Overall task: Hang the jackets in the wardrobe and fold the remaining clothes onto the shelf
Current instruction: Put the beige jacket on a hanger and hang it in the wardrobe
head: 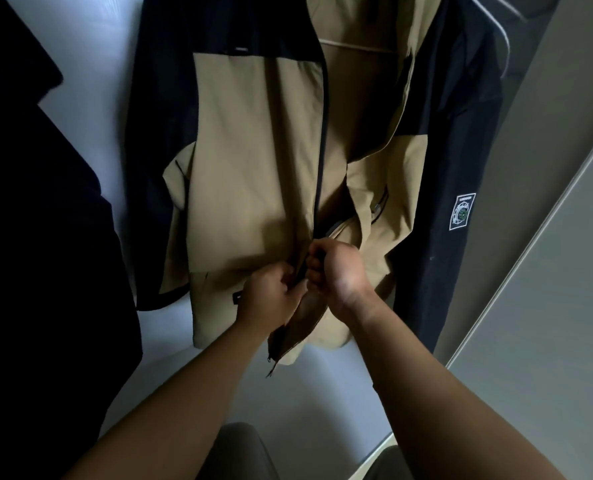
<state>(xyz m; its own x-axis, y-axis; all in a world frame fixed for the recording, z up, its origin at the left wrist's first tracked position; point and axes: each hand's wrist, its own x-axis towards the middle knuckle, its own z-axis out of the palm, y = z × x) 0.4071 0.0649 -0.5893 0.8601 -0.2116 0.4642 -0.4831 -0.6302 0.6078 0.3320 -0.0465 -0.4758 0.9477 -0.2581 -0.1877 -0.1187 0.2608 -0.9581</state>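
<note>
Both hands meet low on the jacket [253, 150]: the left hand [271, 294] pinches its front edge, the right hand [336, 268] curls round the zip [322, 150] just beside. The jacket hangs inside the wardrobe [91, 64], front gaping above the hands, with a dark coat [28, 202] to its left.

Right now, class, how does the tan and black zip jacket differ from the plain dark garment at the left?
The tan and black zip jacket is two-toned; the plain dark garment is one dark colour. The jacket carries a white sleeve patch; the garment shows none. The left hand and right hand grip the jacket's zip edges; the garment is untouched. Both hang.
</note>
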